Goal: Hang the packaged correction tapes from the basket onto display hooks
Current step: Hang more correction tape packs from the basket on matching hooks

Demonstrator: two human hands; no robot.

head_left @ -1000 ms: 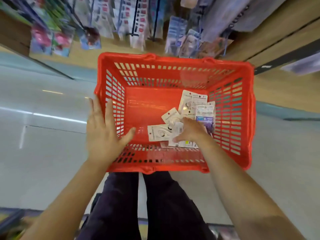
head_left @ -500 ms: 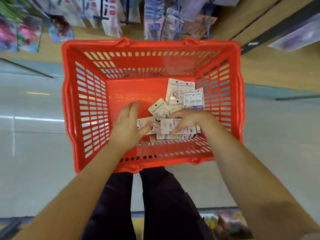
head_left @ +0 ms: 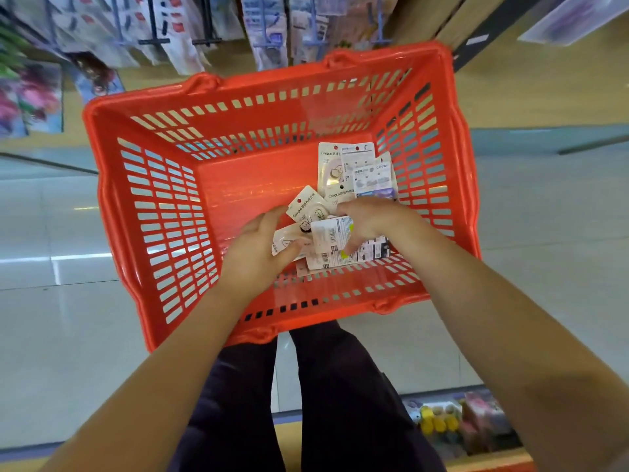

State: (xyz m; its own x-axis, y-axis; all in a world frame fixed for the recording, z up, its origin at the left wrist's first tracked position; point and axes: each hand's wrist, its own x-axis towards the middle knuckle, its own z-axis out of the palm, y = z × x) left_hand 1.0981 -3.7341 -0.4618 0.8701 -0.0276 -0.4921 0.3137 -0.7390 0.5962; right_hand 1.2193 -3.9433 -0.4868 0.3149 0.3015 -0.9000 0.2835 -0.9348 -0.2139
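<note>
Both hands in the red basket [head_left: 143, 212], left hand [head_left: 258, 247] and right hand [head_left: 371, 223] each gripping a correction tape pack [head_left: 332, 235]

A shop: packaged goods [head_left: 177, 39] hang on display hooks (above a red basket [head_left: 163, 206]).

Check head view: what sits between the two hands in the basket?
Correction tape packs lie between the left hand and right hand, both of which grip packs, over the red basket floor.
</note>
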